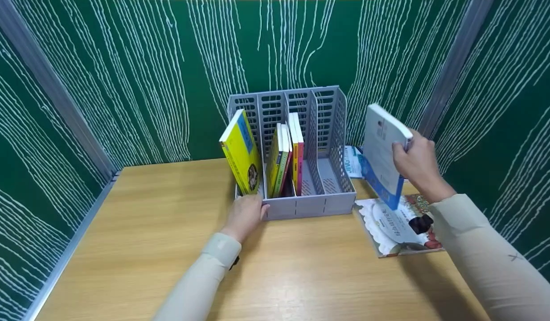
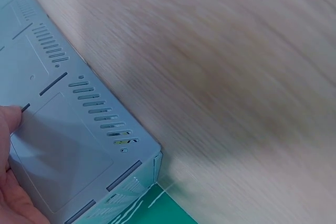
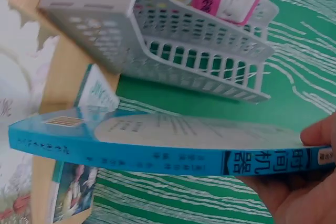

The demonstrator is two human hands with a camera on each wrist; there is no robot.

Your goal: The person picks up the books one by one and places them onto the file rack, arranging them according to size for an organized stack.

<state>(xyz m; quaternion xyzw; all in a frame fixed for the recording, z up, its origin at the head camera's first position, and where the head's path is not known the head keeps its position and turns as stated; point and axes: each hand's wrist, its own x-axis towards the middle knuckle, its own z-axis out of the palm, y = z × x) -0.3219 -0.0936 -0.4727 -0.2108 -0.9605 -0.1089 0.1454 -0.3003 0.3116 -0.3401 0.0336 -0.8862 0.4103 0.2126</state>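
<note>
In the head view my right hand (image 1: 417,158) grips a white and blue book (image 1: 382,151) by its upper edge, holding it upright to the right of a grey file rack (image 1: 310,206). The right wrist view shows the blue spine of this book (image 3: 157,156), thumb on one cover and fingers under the other. My left hand (image 1: 246,214) holds the front lip of the rack at its left corner; the left wrist view shows its thumb against the rack's front wall (image 2: 68,150). A yellow book (image 1: 241,156) leans in the leftmost compartment, right above that hand.
Several thin books (image 1: 279,160) stand in the middle compartments. A book with a white, flowery cover (image 1: 386,227) lies flat on the wooden table (image 1: 168,249) at the right. Behind the held book lies another book (image 1: 353,162). Green walls with white streaks (image 1: 145,80) enclose the table.
</note>
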